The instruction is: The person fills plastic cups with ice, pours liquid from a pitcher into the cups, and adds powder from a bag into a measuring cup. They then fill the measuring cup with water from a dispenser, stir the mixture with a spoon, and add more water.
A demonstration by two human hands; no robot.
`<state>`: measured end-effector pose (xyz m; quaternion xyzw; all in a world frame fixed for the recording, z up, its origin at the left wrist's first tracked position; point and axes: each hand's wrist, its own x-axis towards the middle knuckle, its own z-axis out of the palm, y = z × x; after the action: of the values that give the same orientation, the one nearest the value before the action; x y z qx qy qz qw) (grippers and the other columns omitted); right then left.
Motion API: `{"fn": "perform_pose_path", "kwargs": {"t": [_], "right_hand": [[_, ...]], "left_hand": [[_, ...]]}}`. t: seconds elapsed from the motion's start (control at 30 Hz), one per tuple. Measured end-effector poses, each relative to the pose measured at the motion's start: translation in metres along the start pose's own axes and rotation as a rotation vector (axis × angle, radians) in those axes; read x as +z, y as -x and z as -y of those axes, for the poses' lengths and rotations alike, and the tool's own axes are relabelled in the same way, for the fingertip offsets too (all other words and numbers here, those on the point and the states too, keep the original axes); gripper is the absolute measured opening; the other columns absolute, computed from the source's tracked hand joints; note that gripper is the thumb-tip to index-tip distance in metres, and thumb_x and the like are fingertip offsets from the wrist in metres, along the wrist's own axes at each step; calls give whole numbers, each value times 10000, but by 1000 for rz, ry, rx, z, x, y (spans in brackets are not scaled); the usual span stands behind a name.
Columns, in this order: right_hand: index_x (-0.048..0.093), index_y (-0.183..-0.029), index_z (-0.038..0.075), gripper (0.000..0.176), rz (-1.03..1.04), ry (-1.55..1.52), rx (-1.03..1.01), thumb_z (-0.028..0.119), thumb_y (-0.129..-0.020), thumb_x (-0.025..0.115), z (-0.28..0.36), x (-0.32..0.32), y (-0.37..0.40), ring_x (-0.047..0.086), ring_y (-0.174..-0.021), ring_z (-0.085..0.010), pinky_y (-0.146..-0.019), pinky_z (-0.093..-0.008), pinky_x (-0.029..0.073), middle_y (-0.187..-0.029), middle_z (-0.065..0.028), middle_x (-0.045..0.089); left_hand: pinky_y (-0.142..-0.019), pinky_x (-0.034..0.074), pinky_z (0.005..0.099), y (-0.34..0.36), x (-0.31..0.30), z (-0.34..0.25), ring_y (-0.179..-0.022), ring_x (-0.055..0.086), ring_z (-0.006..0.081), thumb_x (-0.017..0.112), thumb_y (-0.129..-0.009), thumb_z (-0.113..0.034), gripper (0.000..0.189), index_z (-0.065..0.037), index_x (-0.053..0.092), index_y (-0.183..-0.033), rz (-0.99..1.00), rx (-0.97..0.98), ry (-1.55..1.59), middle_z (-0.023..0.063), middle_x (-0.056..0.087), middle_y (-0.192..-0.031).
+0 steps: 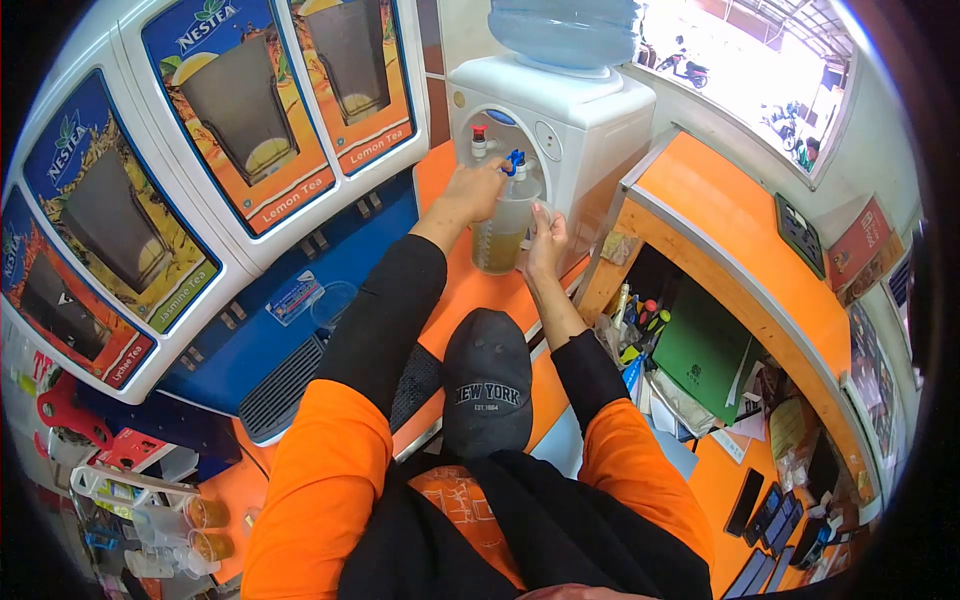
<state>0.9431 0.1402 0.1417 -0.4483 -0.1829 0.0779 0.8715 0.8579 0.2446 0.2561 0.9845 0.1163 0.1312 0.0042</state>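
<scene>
A clear plastic pitcher [499, 240], partly filled with yellowish liquid, is under the taps of the white water dispenser [600, 130]. My right hand [546, 240] is closed on the pitcher's right side, at its handle. My left hand [478, 190] reaches over the pitcher's rim to the blue tap [515, 160], its fingers closed at the tap lever. Left of the blue tap is a red tap [479, 138]. A large blue water bottle [562, 30] stands on top of the dispenser.
Drink machines [250, 215] with tea pictures line the left side, above a drip tray [282, 388]. An orange shelf unit [740, 230] with a green folder [702, 350] stands at the right. Cups of drink [207, 512] are at the lower left; phones [742, 502] lie at the lower right.
</scene>
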Motion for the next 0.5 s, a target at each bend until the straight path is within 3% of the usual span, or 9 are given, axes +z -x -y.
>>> {"fn": "perform_pose_path", "kwargs": {"t": [0.5], "right_hand": [[541, -901, 55, 202, 8, -37, -12, 221, -866, 649, -4, -1, 0, 469, -640, -38, -548, -192, 377, -779, 15, 554]], "left_hand": [[-793, 413, 438, 0, 5, 1, -1007, 581, 242, 608, -720, -49, 102, -90, 563, -801, -31, 2, -9, -11, 462, -1318]]}}
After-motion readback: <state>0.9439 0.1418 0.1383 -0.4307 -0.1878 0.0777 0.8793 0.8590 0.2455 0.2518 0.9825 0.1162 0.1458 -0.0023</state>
